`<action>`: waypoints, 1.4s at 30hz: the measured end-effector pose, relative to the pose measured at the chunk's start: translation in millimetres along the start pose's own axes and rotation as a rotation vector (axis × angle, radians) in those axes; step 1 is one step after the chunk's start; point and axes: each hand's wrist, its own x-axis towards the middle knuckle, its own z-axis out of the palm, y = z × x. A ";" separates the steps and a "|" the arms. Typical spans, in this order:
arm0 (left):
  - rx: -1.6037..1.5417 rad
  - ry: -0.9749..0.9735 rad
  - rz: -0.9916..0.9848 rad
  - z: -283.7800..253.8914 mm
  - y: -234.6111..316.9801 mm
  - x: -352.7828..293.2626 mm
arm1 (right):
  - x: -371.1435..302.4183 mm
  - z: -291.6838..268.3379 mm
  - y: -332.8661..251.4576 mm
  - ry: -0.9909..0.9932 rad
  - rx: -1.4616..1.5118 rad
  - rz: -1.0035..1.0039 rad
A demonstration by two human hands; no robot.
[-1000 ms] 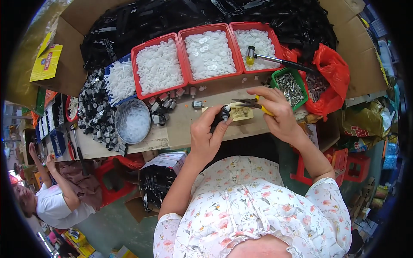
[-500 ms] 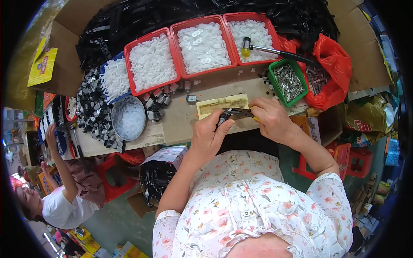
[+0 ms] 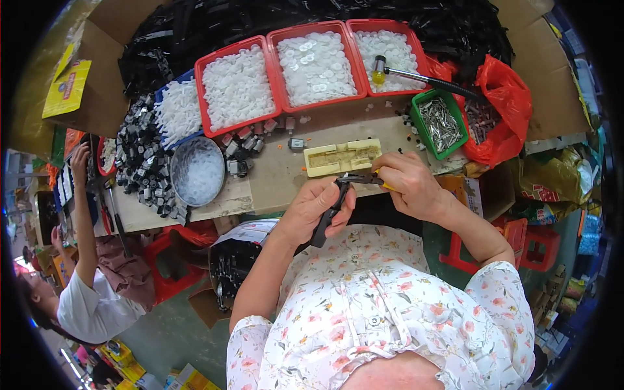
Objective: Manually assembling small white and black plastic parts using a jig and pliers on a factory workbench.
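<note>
In front of my body, my left hand (image 3: 311,209) is closed round a long black plastic part (image 3: 327,222), held at a slant with its lower end toward me. My right hand (image 3: 409,182) grips pliers (image 3: 363,179) with yellow on the handles. Their jaws meet the upper end of the black part; what exactly they pinch is too small to tell. Just beyond the hands, a cream-coloured block with a hollowed middle (image 3: 313,170) lies on the bench. A small silver motor (image 3: 297,143) sits behind its left end.
Red trays (image 3: 281,104) of white plastic pieces stand at the back, a hammer (image 3: 426,79) across the right one. A green basket (image 3: 463,133) of metal pins and a red bag (image 3: 510,97) are right. Left are a round bowl (image 3: 223,185), piled motors (image 3: 140,153) and a co-worker (image 3: 97,292).
My left hand has turned and moved slightly down, bringing the black part's length into view. The pliers stay at its upper end. The co-worker's raised arm has moved up.
</note>
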 end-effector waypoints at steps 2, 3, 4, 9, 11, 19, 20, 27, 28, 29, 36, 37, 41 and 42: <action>0.145 0.102 -0.023 -4.3 0.0 -15.3 | 5.3 0.1 1.8 -0.004 -0.034 -0.021; 0.283 0.194 -0.056 -9.9 -0.8 -22.3 | 8.1 0.0 6.2 -0.008 -0.074 -0.027; 0.291 0.204 -0.053 -18.6 -4.5 -34.3 | 10.0 1.0 12.3 -0.002 -0.067 -0.037; 0.758 0.520 0.037 -22.1 -9.5 -67.7 | 16.3 7.0 12.0 -0.057 -0.008 0.045; 0.955 0.524 0.195 -10.4 -1.8 -62.6 | 20.4 9.3 1.2 -0.106 -0.029 -0.015; 1.125 0.424 0.418 4.1 -0.4 -35.6 | 16.3 15.2 -8.3 -0.091 -0.041 -0.048; 1.137 0.408 0.430 3.0 -1.8 -33.6 | 15.9 14.9 -8.6 -0.108 -0.037 -0.062; 1.051 0.366 0.287 13.5 0.7 -29.5 | 2.0 21.2 -12.7 -0.086 -0.056 -0.061; 1.029 0.413 0.280 13.3 -4.0 -30.8 | 1.2 21.0 -14.2 -0.082 -0.069 -0.059; 1.007 0.459 0.274 12.5 -8.3 -34.0 | 0.9 21.2 -16.4 -0.076 -0.084 -0.058; 1.334 0.493 0.053 -21.3 -17.2 -81.2 | 15.2 23.4 -13.4 -0.115 -0.184 -0.124; 1.435 0.555 0.011 -31.0 -24.3 -95.8 | 14.7 22.6 -5.9 -0.102 -0.214 -0.087; 1.691 0.776 -0.424 -98.2 -82.5 -179.0 | 19.0 10.0 26.2 0.043 -0.273 0.046; 1.725 0.815 -0.542 -115.4 -101.5 -203.0 | 20.2 11.2 36.8 0.047 -0.270 0.048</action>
